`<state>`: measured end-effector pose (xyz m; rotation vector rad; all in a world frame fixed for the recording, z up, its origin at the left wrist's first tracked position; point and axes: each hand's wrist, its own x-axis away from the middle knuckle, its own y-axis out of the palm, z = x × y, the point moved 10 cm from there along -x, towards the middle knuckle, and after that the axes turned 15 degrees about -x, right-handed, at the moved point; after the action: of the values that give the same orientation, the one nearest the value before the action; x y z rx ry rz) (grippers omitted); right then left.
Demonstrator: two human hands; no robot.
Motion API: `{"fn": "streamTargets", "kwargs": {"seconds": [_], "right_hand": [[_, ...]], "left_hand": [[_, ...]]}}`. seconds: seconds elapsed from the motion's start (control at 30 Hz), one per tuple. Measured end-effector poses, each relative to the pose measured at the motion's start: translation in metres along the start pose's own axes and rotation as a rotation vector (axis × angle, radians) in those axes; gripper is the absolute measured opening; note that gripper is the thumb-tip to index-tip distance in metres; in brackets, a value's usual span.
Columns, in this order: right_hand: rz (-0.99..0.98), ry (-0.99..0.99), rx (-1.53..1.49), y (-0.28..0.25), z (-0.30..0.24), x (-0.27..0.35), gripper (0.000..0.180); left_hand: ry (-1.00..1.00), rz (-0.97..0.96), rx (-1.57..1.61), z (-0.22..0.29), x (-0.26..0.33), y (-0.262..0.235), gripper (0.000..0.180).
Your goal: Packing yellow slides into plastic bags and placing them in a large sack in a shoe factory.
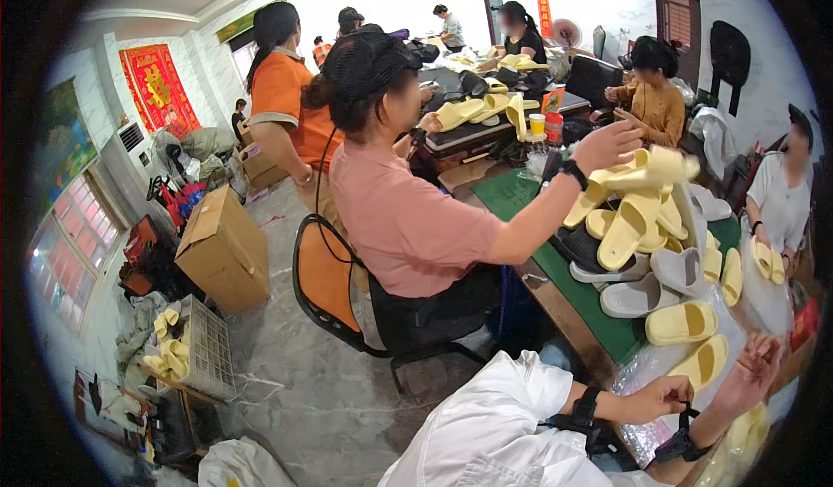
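My left hand comes in from the lower edge in a white sleeve, with a black wristband on its wrist. Its fingertips pinch the loose end of a black strap, which belongs to the band on my right wrist. Raised beside it, my right hand is empty, its fingers loosely bent and apart. Just beyond my hands, a yellow slipper and another yellow slipper lie on clear plastic wrapping. Wrapped yellow slippers sit close to my right forearm.
A heap of yellow and grey slippers covers the green mat. To the left, a person in pink reaches over it from an orange-backed chair. Across the table, another person handles yellow slippers. A carton and crate stand on the floor.
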<state>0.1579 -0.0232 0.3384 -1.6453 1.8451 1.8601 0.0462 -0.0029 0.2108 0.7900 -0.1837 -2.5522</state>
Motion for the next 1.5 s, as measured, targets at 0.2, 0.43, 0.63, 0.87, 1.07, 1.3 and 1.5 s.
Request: {"fn": "streamTargets", "kwargs": {"seconds": [0.2, 0.43, 0.63, 0.87, 1.07, 1.3, 1.5], "right_hand": [[0.096, 0.063, -0.113, 0.011, 0.022, 0.008, 0.016], [0.135, 0.006, 0.054, 0.019, 0.031, 0.011, 0.011], [0.126, 0.08, 0.019, 0.001, 0.029, 0.004, 0.012], [0.127, 0.154, -0.034, -0.027, 0.028, 0.002, 0.021], [0.212, -0.029, 0.061, -0.027, 0.006, -0.002, 0.019], [0.08, 0.022, 0.184, -0.017, 0.005, 0.0, 0.016], [0.174, -0.102, 0.148, -0.033, -0.015, 0.002, 0.016]], "left_hand": [[-0.103, -0.103, -0.018, -0.01, 0.006, 0.009, 0.021], [-0.256, -0.197, 0.162, -0.039, 0.014, 0.03, 0.019], [0.21, 0.11, -0.461, 0.014, 0.018, 0.006, 0.018], [0.239, 0.044, -0.451, 0.017, 0.025, 0.004, 0.016], [0.234, -0.074, -0.513, 0.022, 0.03, 0.01, 0.015], [0.308, -0.141, -0.413, 0.026, 0.036, 0.014, 0.016], [0.315, -0.137, -0.464, 0.028, 0.043, 0.015, 0.018]]}}
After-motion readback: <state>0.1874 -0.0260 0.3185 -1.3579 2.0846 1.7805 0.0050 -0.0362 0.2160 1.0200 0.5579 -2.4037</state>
